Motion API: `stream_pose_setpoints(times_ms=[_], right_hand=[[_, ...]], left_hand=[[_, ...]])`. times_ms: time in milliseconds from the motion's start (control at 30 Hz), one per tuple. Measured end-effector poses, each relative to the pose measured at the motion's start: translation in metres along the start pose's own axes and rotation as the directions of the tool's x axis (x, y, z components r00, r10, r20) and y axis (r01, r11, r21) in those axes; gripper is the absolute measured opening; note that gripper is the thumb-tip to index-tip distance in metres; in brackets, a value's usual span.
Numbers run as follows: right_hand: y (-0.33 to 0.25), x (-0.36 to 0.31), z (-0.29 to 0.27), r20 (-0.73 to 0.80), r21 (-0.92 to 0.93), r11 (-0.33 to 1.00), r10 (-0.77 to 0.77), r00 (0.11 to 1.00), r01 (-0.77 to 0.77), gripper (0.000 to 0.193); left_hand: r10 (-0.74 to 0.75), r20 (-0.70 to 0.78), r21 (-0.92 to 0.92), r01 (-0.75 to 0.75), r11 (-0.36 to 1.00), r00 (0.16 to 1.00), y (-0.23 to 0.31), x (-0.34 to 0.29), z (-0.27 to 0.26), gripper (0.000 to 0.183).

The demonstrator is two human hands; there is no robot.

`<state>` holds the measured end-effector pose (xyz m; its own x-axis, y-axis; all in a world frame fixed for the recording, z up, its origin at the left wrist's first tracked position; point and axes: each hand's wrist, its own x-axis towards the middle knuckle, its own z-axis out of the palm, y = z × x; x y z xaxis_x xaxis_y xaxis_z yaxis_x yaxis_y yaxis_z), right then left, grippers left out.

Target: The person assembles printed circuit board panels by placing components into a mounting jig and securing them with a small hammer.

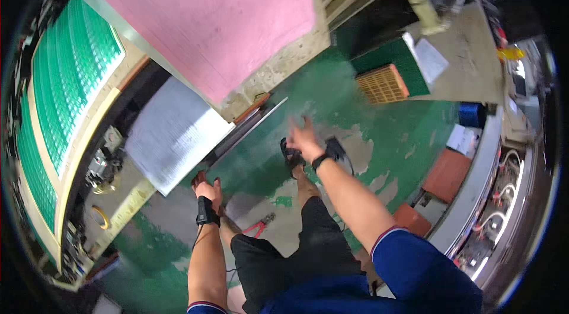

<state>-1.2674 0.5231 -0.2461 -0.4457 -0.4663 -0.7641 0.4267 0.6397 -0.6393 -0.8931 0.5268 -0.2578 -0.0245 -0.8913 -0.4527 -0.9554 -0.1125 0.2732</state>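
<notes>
My left hand (pixel 207 189) hangs in the air near the corner of a pale ribbed panel (pixel 178 136), its fingers apart and nothing in it. Out over the floor, my right hand (pixel 304 138) is raised with fingers spread, slightly smeared by motion, also without anything in it. Dark bands circle both wrists. Below, between the hands and my legs, a red-handled hand tool like pliers (pixel 259 226) lies on the floor. A large pink sheet (pixel 207 23) covers the worktop ahead of me; neither hand touches it.
Green worn floor (pixel 391 154) lies underfoot. At the left stand green ribbed panels (pixel 74 86) and a roll of yellow tape (pixel 101 217). To the right are a yellow-brown grid-patterned block (pixel 382 84), a table (pixel 468 59), a blue container (pixel 471 115) and reddish-brown boxes (pixel 447 175).
</notes>
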Motion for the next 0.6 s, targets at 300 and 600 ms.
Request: stream_pose_setpoints(times_ms=[300, 600], right_hand=[[-0.055, 0.114, -0.058, 0.910, -0.354, -0.324, 0.098, 0.403, 0.877, 0.038], [0.032, 0.173, -0.146, 0.015, -0.922, 0.331, 0.550, 0.835, -0.202, 0.024]], left_hand=[[-0.684, 0.353, -0.707, 0.661, 0.251, 0.638, 0.000, -0.104, 0.065, 0.018], [0.041, 0.901, -0.333, 0.749, -0.574, 0.431, -0.003, -0.128, 0.178, 0.028]])
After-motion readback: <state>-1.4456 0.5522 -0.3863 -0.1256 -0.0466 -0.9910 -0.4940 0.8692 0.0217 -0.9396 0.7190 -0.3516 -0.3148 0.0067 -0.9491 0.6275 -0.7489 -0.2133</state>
